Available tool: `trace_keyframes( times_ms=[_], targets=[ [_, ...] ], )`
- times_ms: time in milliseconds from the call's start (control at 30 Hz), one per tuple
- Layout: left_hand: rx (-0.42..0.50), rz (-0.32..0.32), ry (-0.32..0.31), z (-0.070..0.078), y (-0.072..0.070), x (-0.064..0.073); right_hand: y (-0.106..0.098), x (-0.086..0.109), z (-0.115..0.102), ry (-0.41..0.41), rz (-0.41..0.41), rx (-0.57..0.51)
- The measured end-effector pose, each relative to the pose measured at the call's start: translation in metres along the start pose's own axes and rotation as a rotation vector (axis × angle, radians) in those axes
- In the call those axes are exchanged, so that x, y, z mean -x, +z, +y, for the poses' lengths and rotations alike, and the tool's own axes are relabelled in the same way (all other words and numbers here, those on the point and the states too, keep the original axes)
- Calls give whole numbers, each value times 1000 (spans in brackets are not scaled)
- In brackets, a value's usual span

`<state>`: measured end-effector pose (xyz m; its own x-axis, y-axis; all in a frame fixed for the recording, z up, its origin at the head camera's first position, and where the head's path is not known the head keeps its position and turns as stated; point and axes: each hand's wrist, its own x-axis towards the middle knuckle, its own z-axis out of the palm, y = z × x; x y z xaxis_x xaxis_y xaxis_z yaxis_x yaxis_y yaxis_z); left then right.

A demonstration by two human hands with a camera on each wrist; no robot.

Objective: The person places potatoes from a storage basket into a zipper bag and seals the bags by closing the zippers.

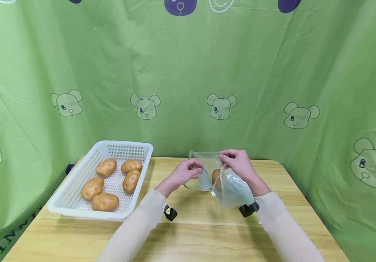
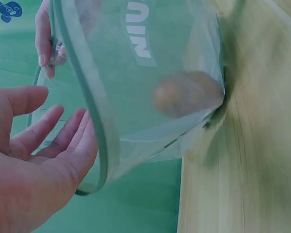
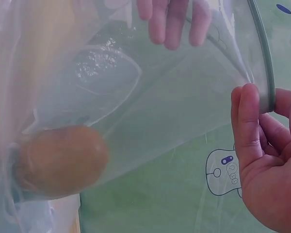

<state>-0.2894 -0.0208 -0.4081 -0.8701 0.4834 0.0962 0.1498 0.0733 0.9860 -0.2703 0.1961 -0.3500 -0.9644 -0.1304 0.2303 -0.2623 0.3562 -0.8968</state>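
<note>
A clear plastic bag (image 1: 235, 191) with a green-edged mouth stands tilted over the table. One brown potato (image 3: 63, 160) lies in its bottom, blurred through the film in both wrist views. My right hand (image 1: 238, 163) pinches the bag's rim between thumb and fingers. At the opposite side of the mouth is my left hand (image 2: 43, 165), its fingers spread and loosely bent, fingertips by the rim. It grips nothing; whether the fingertips touch the film I cannot tell.
To the left, a white perforated plastic basket (image 1: 76, 213) holds several brown potatoes (image 1: 105, 201). Everything stands on a light wooden table (image 1: 188, 236). Behind it hangs a green curtain (image 1: 181, 65) printed with bear heads.
</note>
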Motion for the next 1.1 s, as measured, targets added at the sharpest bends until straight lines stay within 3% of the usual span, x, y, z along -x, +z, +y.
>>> trace_keyframes(
  times_ms=[233,433,567,733,900,1100],
  targets=[
    [-45,-100,43,14,-12,11,-2,-11,26,15,23,-18],
    [-129,-152,127,30,-41,27,-3,-11,30,9,40,-16],
    [-165,-107,137,39,-67,38,-3,-10,28,9,38,-15],
    [-219,-17,94,39,-102,48,-3,-9,29,11,30,-3],
    [-285,53,69,30,-137,57,-3,-9,29,14,28,-1],
    [-333,77,43,7,-174,64,-3,-9,28,10,33,-3]
  ],
)
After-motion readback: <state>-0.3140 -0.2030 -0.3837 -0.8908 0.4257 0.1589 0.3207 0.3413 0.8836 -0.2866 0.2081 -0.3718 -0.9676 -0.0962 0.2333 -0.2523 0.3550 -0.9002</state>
